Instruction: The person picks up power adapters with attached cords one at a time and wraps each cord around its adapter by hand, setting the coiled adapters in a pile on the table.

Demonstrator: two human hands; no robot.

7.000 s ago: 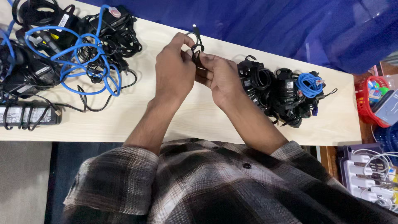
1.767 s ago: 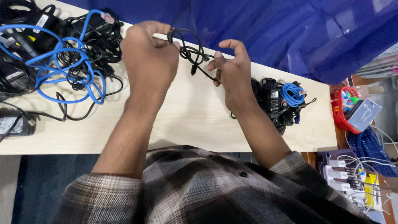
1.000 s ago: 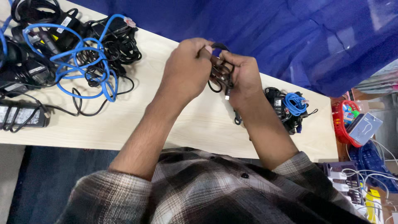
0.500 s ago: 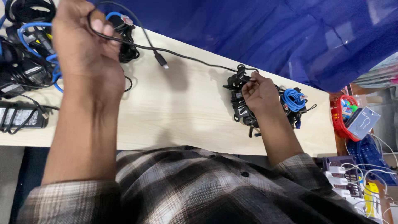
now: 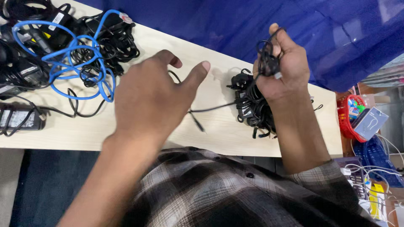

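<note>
My right hand (image 5: 283, 69) is raised above the table's right part and is shut on a small coiled bundle of black cable (image 5: 267, 63). From that bundle a loose black strand (image 5: 212, 107) runs left across the pale wooden table (image 5: 126, 134) and ends in a small plug (image 5: 198, 125). My left hand (image 5: 153, 98) hovers over the middle of the table with fingers spread, holding nothing; the strand passes under it. Below my right wrist lies a pile of coiled black cables (image 5: 251, 110).
A tangle of black cables and adapters with a blue cable (image 5: 71, 63) fills the table's left end. A black power brick (image 5: 17, 118) lies at the near left edge. Blue cloth (image 5: 252, 25) hangs behind. A red basket (image 5: 349, 120) and more cables sit off the right end.
My left hand has let go of the cable it held stretched at the far left and come to the middle, open. My right hand has risen from the pile with a cable bundle.
</note>
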